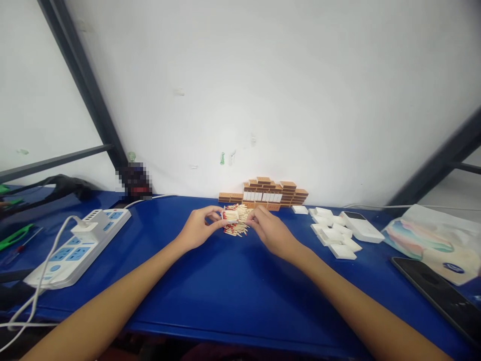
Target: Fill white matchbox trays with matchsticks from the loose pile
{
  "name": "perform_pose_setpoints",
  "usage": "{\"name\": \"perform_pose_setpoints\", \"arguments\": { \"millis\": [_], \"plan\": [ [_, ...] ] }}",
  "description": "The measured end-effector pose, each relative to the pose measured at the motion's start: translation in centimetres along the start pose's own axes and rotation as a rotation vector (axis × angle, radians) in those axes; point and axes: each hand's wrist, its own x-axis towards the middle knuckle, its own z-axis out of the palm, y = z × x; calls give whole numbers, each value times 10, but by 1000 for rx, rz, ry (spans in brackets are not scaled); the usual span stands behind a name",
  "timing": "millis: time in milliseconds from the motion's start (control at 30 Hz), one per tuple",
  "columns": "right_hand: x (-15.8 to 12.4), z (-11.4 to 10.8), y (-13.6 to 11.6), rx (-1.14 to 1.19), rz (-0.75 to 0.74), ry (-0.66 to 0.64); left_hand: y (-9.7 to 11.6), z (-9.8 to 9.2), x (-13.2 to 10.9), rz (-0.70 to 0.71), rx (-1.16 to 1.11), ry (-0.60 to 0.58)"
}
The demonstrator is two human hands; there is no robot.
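My left hand [202,226] pinches a small white matchbox tray [232,221] by its left end, between thumb and fingers. Matchsticks lie side by side in the tray, their red heads toward the left hand. Around and under it spreads a loose pile of matchsticks [236,231] with pale wooden stems and red heads. At the pile's right edge my right hand [271,230] is closed, thumb against bent fingers; whatever is between the fingertips is too small to make out. Behind the pile, brown matchboxes [288,185] are stacked against the wall, some with white ends showing.
Several empty white trays [330,234] lie right of my right hand, near a white device with a dark screen [361,226]. Further right are a plastic packet [439,240] and a black phone [438,296]. A power strip [80,248] with a white cable occupies the blue table's [218,301] left side.
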Motion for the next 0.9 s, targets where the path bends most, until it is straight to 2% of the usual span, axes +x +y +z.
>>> {"name": "perform_pose_setpoints", "arguments": {
  "millis": [100,233,433,633,767,900],
  "plan": [
    [0,0,-6,2,-17,47,6,8,-5,11,3,-56],
    [-3,4,-12,-51,-45,26,15,14,-10,13,5,-97],
    [-5,4,-13,-56,-86,-1,21,12,-10,29,-1,-106],
    [-5,-1,-16,38,-65,-1,21,12,-10,28,-41,-112],
    [-6,-2,-17,75,2,61,16,9,-8,22,-38,-79],
    [-5,-1,-11,54,61,147,11,-1,-2,5,21,33]
  ]
}}
